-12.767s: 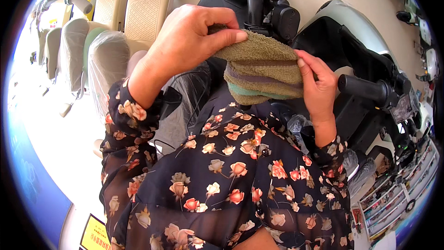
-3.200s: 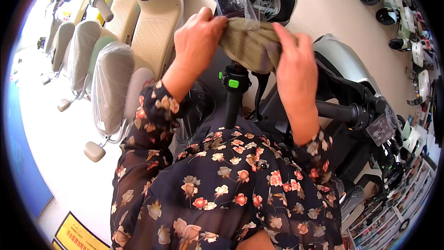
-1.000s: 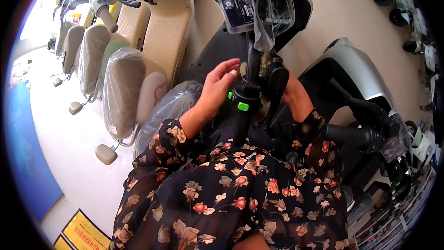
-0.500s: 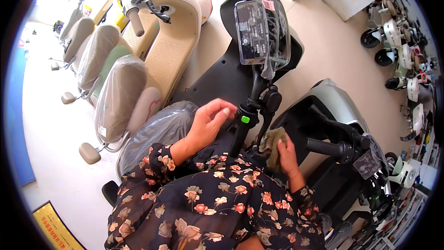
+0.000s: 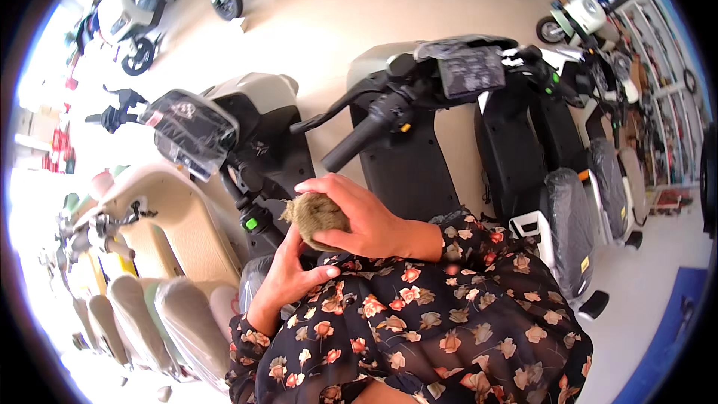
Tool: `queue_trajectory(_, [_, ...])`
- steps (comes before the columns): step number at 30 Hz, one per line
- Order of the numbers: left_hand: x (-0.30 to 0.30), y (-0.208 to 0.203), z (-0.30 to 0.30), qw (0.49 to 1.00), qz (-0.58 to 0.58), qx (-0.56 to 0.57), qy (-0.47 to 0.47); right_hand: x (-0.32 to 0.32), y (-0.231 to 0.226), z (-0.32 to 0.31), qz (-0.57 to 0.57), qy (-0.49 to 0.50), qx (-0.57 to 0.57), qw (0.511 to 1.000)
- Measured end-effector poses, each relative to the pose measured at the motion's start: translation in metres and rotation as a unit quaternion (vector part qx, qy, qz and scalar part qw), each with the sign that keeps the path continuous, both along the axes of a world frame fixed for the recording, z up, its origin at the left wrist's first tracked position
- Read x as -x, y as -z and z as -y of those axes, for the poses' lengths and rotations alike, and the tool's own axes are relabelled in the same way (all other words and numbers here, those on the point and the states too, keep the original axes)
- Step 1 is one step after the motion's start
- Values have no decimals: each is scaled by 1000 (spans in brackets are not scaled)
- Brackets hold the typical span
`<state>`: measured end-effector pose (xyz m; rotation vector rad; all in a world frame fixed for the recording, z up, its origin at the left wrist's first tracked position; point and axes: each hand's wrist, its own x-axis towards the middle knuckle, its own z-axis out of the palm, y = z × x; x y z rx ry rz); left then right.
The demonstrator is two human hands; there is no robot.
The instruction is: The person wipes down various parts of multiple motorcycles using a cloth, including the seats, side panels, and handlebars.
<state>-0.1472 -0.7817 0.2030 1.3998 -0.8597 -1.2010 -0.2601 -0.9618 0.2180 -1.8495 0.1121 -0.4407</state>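
A bunched olive-brown rag (image 5: 320,217) is in my right hand (image 5: 366,217), thumb on its near side and fingers over its far side. Just below it is my left hand (image 5: 288,277), its thumb spread away and its raised fingers against the rag's lower left edge, partly hidden. Close by on the left is a scooter handlebar with a green button (image 5: 252,223); its black grip runs behind my left hand. Beyond the rag, another scooter's black handlebar grip (image 5: 355,142) with an orange button points toward me.
A plastic-wrapped display (image 5: 191,131) tops the left scooter, and another display (image 5: 471,71) tops the middle one. Beige scooters with wrapped seats (image 5: 191,314) crowd the left. More scooters with a wrapped black seat (image 5: 572,232) stand right, before shelves (image 5: 673,105).
The view has swung to the right. My right hand has brought the rag up in front of me, and my left hand has come from beside the green-button handlebar to meet it.
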Motion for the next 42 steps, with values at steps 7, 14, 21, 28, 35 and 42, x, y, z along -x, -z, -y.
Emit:
queue_trajectory(7, [3, 10, 28, 998, -43, 37, -28, 48, -16, 16, -43, 35, 56, 997])
queue_trajectory(14, [7, 3, 50, 987, 146, 60, -45, 125, 6, 25, -121, 162, -86, 975])
queue_trajectory(21, [14, -48, 74, 921, 342, -1, 185, 159, 16, 25, -4, 254, -108, 961])
queue_trajectory(28, [-1, -48, 75, 865, 444, 146, 180, 169, 16, 26, -61, 212, -173, 960])
queue_trajectory(35, [-18, -76, 78, 959, 186, -52, 205, 165, -19, 41, -214, 78, 44, 973])
queue_trajectory(42, [-47, -69, 89, 800, 519, 69, 292, 151, -28, 63, -212, 75, -99, 969])
